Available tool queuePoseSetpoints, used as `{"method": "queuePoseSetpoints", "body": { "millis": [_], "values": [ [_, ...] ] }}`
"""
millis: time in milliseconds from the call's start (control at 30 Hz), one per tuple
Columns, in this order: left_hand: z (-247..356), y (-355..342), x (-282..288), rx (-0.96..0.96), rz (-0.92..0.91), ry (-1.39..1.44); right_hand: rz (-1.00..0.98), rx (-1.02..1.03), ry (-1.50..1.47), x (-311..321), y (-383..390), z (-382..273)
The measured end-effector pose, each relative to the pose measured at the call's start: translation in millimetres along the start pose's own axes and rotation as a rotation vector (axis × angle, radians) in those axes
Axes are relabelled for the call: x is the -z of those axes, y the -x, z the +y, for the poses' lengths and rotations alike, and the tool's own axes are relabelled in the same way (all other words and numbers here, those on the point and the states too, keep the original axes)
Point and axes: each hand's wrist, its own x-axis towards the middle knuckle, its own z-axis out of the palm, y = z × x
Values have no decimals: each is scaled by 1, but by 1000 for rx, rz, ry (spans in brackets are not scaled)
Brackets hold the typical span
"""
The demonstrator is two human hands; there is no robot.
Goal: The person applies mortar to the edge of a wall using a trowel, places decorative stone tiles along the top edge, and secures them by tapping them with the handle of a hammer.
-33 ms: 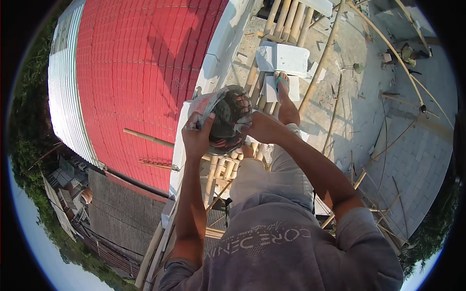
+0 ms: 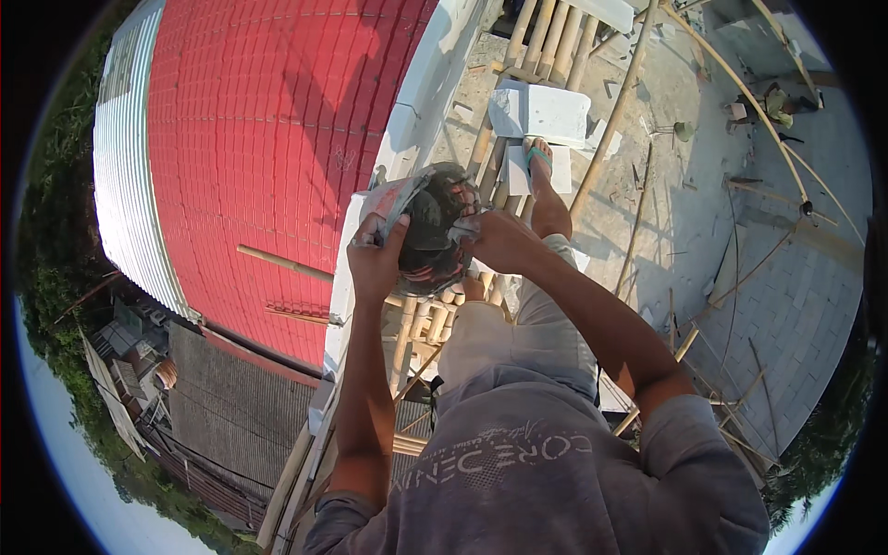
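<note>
In front of my chest I hold a grey bag (image 2: 433,222) with reddish print outside and a dark, grey-smeared inside, its mouth spread wide. My left hand (image 2: 377,252) pinches its left edge, thumb on the near face. The fingers of my right hand (image 2: 495,242) are closed on the crumpled right edge, partly hidden by the hand's own back. What lies in the dark inside, if anything, I cannot make out.
I am up on bamboo poles (image 2: 430,319) beside a pale block wall (image 2: 393,143). A red tiled roof (image 2: 250,139) lies left. One sandalled foot (image 2: 536,155) rests by white blocks (image 2: 555,113). Lower right are a concrete floor (image 2: 680,199), slanting poles and a distant person (image 2: 777,104).
</note>
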Motion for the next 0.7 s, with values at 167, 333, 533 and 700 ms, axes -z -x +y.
{"method": "queuePoseSetpoints", "body": {
  "millis": [167, 333, 533, 700],
  "values": [
    [19, 11, 4, 17, 33, 31, -80, 67, 48, -24, 13, 18],
    [24, 30, 6, -38, 68, 94, 66, 71, 78, -8, 28, -2],
    [-2, 48, 18, -72, 10, 53, -277, -114, -100, -1, 34, -16],
    [8, 62, 16, -33, 45, 37, 79, 100, -7, -29, 37, -4]
  ]
}}
